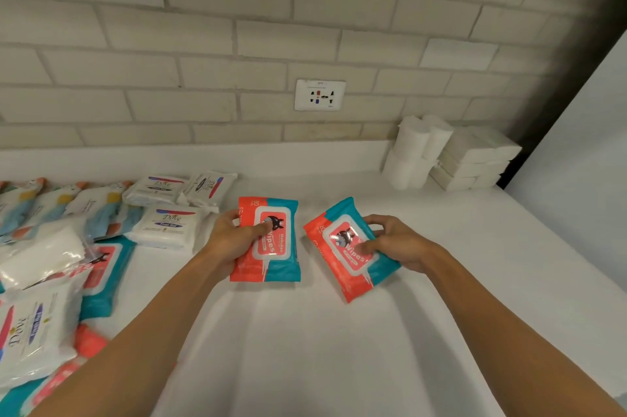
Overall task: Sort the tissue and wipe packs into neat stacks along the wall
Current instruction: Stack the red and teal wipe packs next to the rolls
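Two red-and-teal wipes packs are held over the middle of the white counter. My left hand grips the left wipes pack by its left edge, thumb on the lid. My right hand grips the right wipes pack, which is tilted, by its right side. More packs lie loose at the left: white Dove packs, colourful tissue packs, another red-and-teal wipes pack.
At the back right corner by the brick wall stand white tissue rolls and a stack of white tissue packs. A wall socket sits above the counter. The counter's right edge runs diagonally at far right.
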Tool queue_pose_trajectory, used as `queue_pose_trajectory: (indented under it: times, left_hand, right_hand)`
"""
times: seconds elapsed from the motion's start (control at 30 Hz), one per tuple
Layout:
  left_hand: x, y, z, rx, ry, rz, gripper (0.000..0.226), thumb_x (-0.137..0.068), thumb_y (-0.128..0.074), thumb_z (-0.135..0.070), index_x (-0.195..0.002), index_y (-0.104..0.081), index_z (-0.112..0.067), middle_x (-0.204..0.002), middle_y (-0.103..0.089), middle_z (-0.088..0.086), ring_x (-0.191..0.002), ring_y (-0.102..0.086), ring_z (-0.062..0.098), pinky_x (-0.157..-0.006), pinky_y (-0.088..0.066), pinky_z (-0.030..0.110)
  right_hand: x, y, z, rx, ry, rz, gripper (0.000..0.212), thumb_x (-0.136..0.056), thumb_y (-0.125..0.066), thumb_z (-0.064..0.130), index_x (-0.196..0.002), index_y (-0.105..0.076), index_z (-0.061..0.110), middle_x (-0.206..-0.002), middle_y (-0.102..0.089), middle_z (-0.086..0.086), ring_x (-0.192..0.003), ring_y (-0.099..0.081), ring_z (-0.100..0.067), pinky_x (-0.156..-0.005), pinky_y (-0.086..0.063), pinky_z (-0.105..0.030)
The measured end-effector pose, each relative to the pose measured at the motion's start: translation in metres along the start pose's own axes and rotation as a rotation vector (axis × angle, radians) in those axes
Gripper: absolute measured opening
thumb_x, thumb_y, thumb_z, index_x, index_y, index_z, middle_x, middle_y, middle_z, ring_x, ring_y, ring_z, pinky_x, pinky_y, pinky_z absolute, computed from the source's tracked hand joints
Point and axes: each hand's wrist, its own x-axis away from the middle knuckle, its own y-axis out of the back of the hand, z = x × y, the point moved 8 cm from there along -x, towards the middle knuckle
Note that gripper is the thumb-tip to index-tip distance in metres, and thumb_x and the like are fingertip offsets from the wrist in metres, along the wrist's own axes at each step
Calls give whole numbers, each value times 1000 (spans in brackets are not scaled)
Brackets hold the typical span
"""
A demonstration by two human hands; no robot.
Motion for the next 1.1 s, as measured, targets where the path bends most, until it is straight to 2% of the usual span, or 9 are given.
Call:
queue_pose_trajectory:
  times: [0.1,0.2,0.37,0.47,0.57,0.67,0.73,0.97,1.1]
  left_hand:
    - [-9,-28,-13,26,3,-2,64,-80,-78,-28,-135,-44,-25,-117,-67,8,-85,-73,26,-75,-61,46]
    - [-17,-55,-25,103,4,-13,65,-80,-78,-26,-136,-43,-23,-118,-67,9,-86,-72,28,-75,-60,48]
    - [-29,-96,-40,234,3,-51,52,-83,-76,-20,-124,-45,-20,-105,-66,5,-79,-71,24,-60,-58,38]
    - [-40,-114,-41,312,17,-86,57,-83,-76,-20,-131,-46,-17,-111,-67,7,-85,-71,26,-65,-59,41]
    - [-50,-127,-35,374,84,-133,57,-84,-75,-20,-133,-45,-18,-116,-66,9,-89,-69,29,-75,-59,48]
    - [-60,-140,-27,408,138,-149,50,-85,-74,-18,-128,-49,-17,-111,-66,8,-85,-69,28,-61,-58,42]
    - [-66,-147,-21,421,166,-158,49,-85,-74,-18,-129,-50,-17,-112,-67,8,-85,-70,29,-58,-57,40]
    - [-90,-159,-11,439,204,-225,54,-85,-73,-22,-133,-48,-21,-120,-66,9,-92,-70,29,-77,-57,49]
    - [-102,-165,-11,450,193,-229,51,-85,-74,-22,-129,-50,-20,-114,-68,7,-89,-70,29,-73,-58,47]
  right_hand:
    - [-21,30,14,105,8,4,51,-83,-75,11,-125,-50,25,-106,-69,2,-92,-70,-17,-71,-59,-27]
    - [-46,55,24,198,11,16,54,-83,-75,10,-128,-48,23,-115,-67,-2,-98,-68,-18,-84,-58,-33]
    - [-83,84,40,352,42,51,56,-83,-74,11,-127,-42,25,-120,-62,-4,-100,-66,-20,-83,-58,-33]
    - [-105,94,47,437,66,67,58,-83,-72,12,-132,-44,24,-118,-62,-2,-96,-67,-19,-77,-58,-29]
    - [-127,101,50,512,83,99,59,-85,-71,16,-136,-43,24,-119,-61,-2,-96,-67,-19,-80,-59,-30]
    - [-148,109,52,578,93,118,58,-86,-69,16,-137,-42,25,-120,-61,-1,-97,-67,-19,-82,-59,-31]
    - [-163,113,54,647,90,126,58,-87,-68,17,-138,-41,26,-117,-60,0,-96,-67,-18,-78,-59,-28]
    - [-209,110,73,853,182,142,50,-90,-57,14,-138,-45,24,-123,-62,-4,-93,-65,-18,-76,-57,-27]
    - [-231,103,72,911,249,169,45,-91,-55,12,-134,-48,23,-124,-62,-5,-99,-64,-20,-82,-57,-33]
